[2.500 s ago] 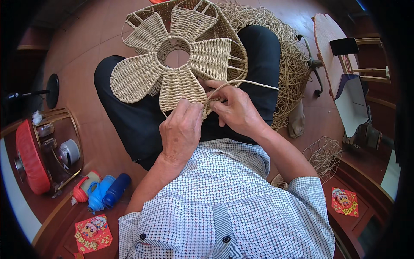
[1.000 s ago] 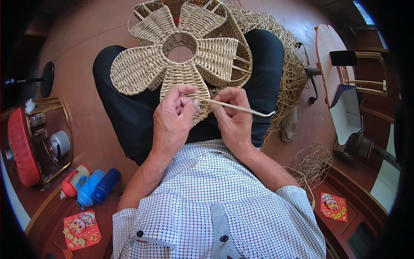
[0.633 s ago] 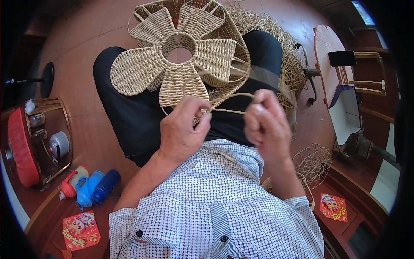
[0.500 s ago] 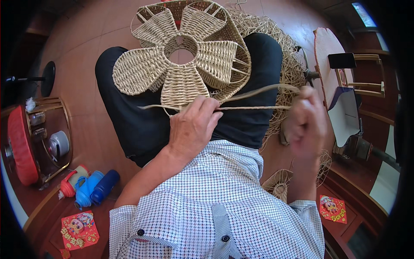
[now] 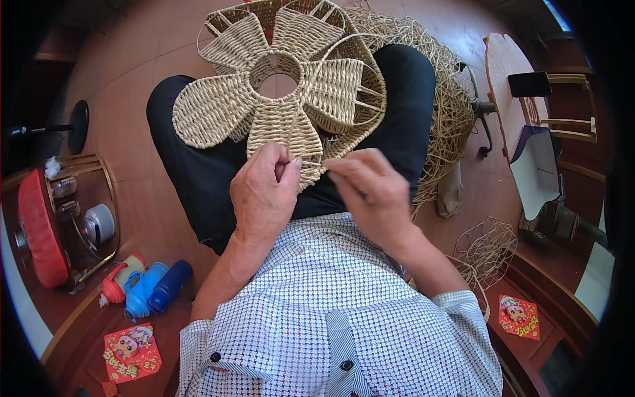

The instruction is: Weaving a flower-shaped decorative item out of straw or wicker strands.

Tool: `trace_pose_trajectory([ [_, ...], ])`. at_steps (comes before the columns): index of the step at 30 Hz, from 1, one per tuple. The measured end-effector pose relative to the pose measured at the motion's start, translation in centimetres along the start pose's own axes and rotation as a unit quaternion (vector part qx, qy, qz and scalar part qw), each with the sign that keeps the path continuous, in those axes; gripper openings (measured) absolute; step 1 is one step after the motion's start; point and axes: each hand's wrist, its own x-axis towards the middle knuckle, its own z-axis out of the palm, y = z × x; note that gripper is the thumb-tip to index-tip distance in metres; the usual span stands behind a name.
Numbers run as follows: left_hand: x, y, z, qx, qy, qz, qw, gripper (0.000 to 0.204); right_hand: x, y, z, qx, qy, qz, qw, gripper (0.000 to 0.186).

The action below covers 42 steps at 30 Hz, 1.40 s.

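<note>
A flower-shaped woven straw piece (image 5: 215,112) with a round central hole rests across my lap, several petals spread around the hole. My left hand (image 5: 264,188) is closed at the lower petal, thumb and finger pinching a straw cord (image 5: 289,135) against its weave. From there the cord runs upward and arcs over the right-hand petal. Just right of the same petal's edge, my right hand (image 5: 374,192) is closed too, its fingertips pinched at a cord end by the weave. Slight blur softens the right fingers.
A large tangle of loose straw cord (image 5: 423,86) lies on the floor beyond my right knee, with a smaller coil (image 5: 486,248) nearer. Blue and red bottles (image 5: 170,286) lie at left beside a rack with a red cover (image 5: 41,228). A phone (image 5: 529,84) sits at right.
My right hand has come in from the far right, where it was pulling the cord out, to the lower petal. My left hand has shifted slightly left and turned into a pinch.
</note>
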Motion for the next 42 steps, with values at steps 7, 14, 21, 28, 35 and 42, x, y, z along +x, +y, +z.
trace_pose_trajectory([
  [7,0.1,-0.6,-0.2,-0.003,-0.007,-0.010,1.000,0.014,-0.3,0.6,3.9,-0.014,-0.024,-0.026,0.999,0.025],
  [14,0.3,-0.8,-0.6,0.006,-0.029,-0.010,1.000,0.014,-0.5,0.4,3.9,-0.017,-0.017,-0.025,0.999,0.030],
  [21,0.3,-0.7,-1.2,-0.043,-0.010,-0.006,0.999,0.012,-0.5,-0.1,4.0,-0.042,-0.056,0.016,0.997,0.024],
  [28,-2.1,-3.0,-4.0,-0.191,0.016,-0.197,0.961,0.030,0.3,-1.1,3.6,-0.076,-0.098,0.053,0.991,0.022],
  [35,-1.0,-4.1,-0.7,-0.514,-0.084,-0.192,0.832,0.048,1.3,-1.2,3.4,-0.100,-0.155,0.073,0.980,0.026],
  [42,-0.1,-5.2,0.9,-0.580,-0.147,-0.214,0.772,0.031,1.0,-0.8,3.6,-0.060,-0.133,0.074,0.987,0.023],
])
